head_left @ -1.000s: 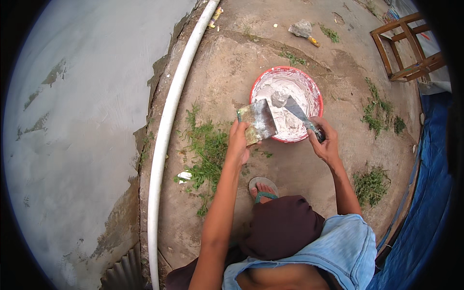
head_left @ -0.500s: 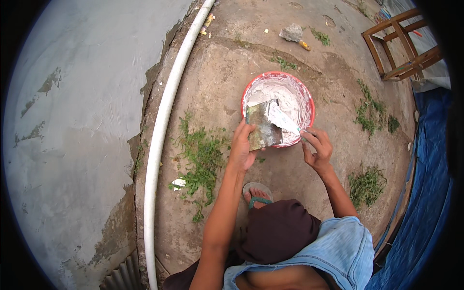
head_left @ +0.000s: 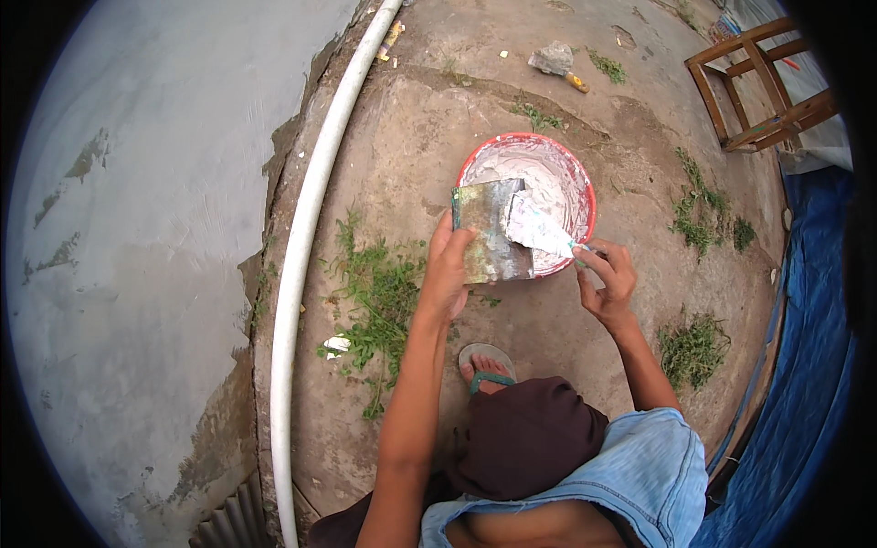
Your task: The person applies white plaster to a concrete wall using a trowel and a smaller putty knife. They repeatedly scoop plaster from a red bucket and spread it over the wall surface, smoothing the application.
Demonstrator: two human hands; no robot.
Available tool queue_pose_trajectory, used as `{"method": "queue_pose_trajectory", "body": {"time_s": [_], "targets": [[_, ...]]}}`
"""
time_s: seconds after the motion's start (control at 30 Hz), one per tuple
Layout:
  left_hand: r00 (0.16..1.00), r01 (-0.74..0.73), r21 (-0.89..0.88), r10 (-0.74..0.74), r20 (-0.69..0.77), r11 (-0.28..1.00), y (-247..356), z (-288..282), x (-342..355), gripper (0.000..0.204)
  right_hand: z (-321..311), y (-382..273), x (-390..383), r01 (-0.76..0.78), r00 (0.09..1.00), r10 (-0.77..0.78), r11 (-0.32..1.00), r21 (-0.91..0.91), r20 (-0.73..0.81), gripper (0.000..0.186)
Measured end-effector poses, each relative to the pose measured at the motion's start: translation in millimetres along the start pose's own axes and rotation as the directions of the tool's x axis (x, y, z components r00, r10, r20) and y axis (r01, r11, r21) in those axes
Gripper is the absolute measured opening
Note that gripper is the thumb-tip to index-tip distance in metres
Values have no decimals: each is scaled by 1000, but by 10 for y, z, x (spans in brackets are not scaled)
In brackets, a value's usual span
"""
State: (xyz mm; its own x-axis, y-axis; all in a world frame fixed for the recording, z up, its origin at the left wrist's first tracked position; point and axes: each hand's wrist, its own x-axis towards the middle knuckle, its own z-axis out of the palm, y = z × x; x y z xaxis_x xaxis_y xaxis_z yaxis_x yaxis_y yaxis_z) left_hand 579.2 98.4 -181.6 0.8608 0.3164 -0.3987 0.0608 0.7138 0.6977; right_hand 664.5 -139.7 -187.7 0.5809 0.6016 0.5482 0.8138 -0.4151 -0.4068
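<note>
My left hand (head_left: 443,265) is closed on a stained flat metal plate (head_left: 484,233), held over the near left part of a red-rimmed tub (head_left: 590,201) of thick white paste (head_left: 539,169). My right hand (head_left: 607,279) grips a putty knife, fingers curled round its handle at the tub's right side. The knife's blade (head_left: 544,228) is covered in white paste and lies against the plate's right edge. Part of the paste is hidden behind the plate and blade.
A long white pipe (head_left: 322,183) runs beside grey plastered concrete (head_left: 137,228) at left. A yellow-handled tool (head_left: 575,82) lies beyond the tub. A wooden frame (head_left: 758,73) and blue tarpaulin (head_left: 804,320) are at right. Weeds (head_left: 384,301) grow in patches.
The knife blade, mostly bare grey over the tub a second ago, now shows white paste and is at the plate's edge. The plate has risen slightly since half a second ago.
</note>
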Motion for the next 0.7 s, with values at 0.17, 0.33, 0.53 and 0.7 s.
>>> {"method": "queue_pose_trajectory", "body": {"time_s": [0.17,0.33,0.53,0.7], "targets": [[997,80,-88,-79,16,993,27,-40,-75,44,-10,-8,-57,54,998,-54,999,0,36,48],[993,114,-110,-110,39,987,-40,-89,-110,45,-34,-32,-142,31,999,-31,999,-10,41,48],[999,48,-162,-43,31,986,109,-151,-65,44,-171,119,-367,-27,978,45,995,-93,202,43],[997,-69,-71,66,-39,995,283,-139,-116,50,-83,272,-372,-336,929,327,941,26,171,35]]}}
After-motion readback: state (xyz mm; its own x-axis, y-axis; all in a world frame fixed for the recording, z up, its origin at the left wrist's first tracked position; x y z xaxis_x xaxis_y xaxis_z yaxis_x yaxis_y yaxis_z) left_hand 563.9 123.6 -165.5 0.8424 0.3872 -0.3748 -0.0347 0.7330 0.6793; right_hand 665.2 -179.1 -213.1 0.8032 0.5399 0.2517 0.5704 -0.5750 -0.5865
